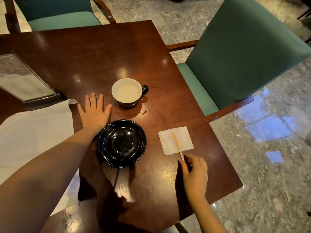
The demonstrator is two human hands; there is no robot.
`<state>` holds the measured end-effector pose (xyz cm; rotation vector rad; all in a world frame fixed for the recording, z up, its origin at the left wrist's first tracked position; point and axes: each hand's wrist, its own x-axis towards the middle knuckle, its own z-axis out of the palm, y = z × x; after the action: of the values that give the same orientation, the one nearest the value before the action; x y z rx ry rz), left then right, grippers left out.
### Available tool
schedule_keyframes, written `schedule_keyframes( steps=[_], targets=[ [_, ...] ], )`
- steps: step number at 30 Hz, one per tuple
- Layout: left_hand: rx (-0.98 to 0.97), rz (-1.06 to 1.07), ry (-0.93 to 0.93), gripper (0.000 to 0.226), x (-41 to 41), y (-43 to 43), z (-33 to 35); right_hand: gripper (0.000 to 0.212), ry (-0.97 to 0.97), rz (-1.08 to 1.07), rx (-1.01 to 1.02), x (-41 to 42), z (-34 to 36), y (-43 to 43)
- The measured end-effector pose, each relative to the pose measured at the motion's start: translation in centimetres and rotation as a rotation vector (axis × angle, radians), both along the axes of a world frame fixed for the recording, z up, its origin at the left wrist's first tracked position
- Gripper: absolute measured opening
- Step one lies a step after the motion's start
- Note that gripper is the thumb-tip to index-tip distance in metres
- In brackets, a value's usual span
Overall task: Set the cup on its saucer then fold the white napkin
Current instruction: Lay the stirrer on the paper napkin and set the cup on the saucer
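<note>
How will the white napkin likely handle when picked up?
The white napkin looks thin and flat, so probably floppy and light. It may slide on the glossy table. The wooden stick across it would likely roll off.

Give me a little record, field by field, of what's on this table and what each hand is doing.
cup: white inside, dark outside; stands on the table beyond the saucer, not on it
saucer: black, glossy, holds no cup
napkin: white, lies flat to the right of the saucer
wooden stick: lies across the napkin
left hand: flat on the table, fingers spread, left of the cup
right hand: pinches the near end of the wooden stick
</note>
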<state>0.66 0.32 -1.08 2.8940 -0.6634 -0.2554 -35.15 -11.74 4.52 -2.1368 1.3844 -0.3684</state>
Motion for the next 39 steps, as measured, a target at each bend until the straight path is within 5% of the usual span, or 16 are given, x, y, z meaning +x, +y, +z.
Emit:
schedule_keyframes(
  steps=[6, 13, 16, 24, 29, 39],
  targets=[
    [0.024, -0.011, 0.014, 0.066, -0.2, -0.1, 0.7, 0.032, -0.011, 0.283, -0.021, 6.1, 2.7, -5.2],
    [0.061, -0.039, 0.117, 0.065, 0.5, -0.1, 1.8, 0.07, 0.407, 0.716, -0.028, 17.1, 4.6, -10.8],
    [0.062, -0.059, 0.079, 0.064, 0.5, 0.5, 2.1, 0.077, 0.433, 0.77, -0.015, 21.0, 5.4, -12.0],
    [0.038, -0.005, -0.046, 0.065, -1.1, 3.0, 0.7, 0.064, 0.34, 0.889, 0.027, 27.0, 5.5, -12.2],
    [0.046, 0.003, -0.062, 0.066, -1.3, 2.8, 0.4, 0.034, 0.272, 0.897, 0.057, 27.8, 4.6, -12.2],
    [0.032, -0.01, -0.099, 0.065, -1.5, 3.0, 0.3, 0.027, 0.219, 0.934, 0.213, 27.0, 4.9, -13.4]
  ],
)
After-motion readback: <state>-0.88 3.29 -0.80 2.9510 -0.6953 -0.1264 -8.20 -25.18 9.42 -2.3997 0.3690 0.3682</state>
